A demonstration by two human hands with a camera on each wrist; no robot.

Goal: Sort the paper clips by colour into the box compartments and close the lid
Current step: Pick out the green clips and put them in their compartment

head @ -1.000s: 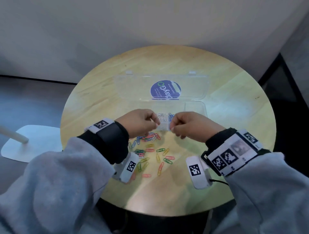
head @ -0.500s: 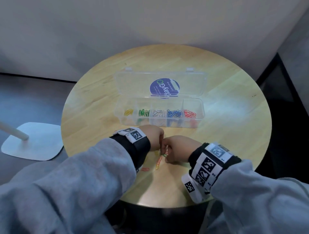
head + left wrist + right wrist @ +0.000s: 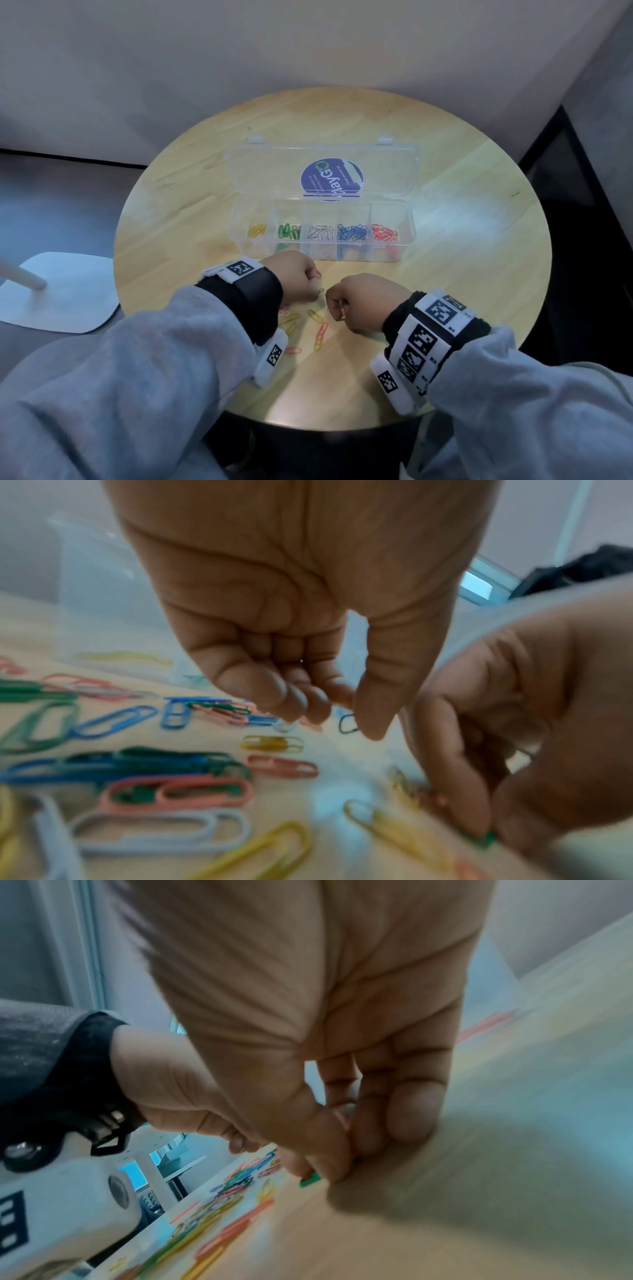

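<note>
The clear compartment box (image 3: pixel 409 236) stands open mid-table, its lid (image 3: pixel 274 171) laid back. It holds yellow (image 3: pixel 257 230), green (image 3: pixel 289 231), white (image 3: pixel 320 233), blue (image 3: pixel 352 233) and red clips (image 3: pixel 384 233), each colour in its own compartment. Loose mixed clips (image 3: pixel 317 329) (image 3: pixel 171 791) lie in front of it. My left hand (image 3: pixel 313 286) (image 3: pixel 342 715) hovers over them and pinches a dark green clip (image 3: pixel 347 723). Just to the right, my right hand (image 3: pixel 337 310) (image 3: pixel 337 1164) pinches a green clip (image 3: pixel 310 1179) against the table.
The round wooden table (image 3: pixel 462 274) has bare wood to the right of and behind the box. A white stool base (image 3: pixel 65 291) stands on the floor to the left. A wall runs close behind the table.
Both hands have drawn back from over the box to the loose clips near the table's front. They now sit slightly apart, each pinching a clip.
</note>
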